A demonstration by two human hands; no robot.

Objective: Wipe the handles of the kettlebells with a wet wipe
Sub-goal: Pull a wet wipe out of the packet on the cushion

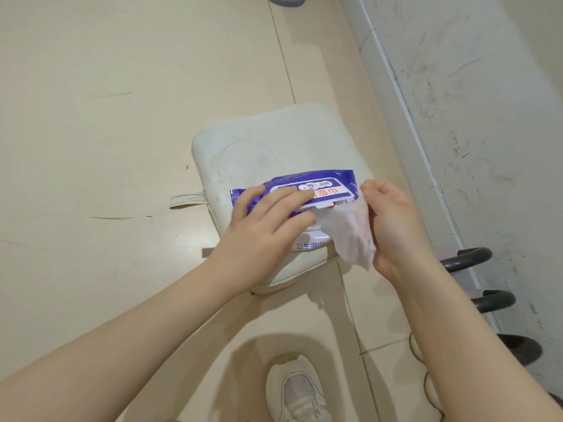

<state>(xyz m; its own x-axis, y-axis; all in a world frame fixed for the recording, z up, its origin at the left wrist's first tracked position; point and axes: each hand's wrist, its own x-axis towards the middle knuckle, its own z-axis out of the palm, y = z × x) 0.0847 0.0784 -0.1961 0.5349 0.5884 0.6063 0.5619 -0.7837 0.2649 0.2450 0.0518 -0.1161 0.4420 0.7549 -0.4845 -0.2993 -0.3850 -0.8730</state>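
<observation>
While the left hand [268, 226] presses the pack [304, 190] flat-fingered, the right hand [393, 220] pinches a wipe [350, 233].

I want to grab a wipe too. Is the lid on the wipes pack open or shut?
Open. The white flap lid is folded back toward the person, and a wet wipe sticks out of the wipes pack, pulled by the right hand.

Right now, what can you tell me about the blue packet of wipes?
The wipes packet is a soft, shiny blue plastic pouch with a white label bearing printed characters. It lies flat on a white cushioned stool. Its white flap lid is open toward the person. The left hand presses down on it with flat fingers, while the right hand pulls a thin white wet wipe out of the opening.
</observation>
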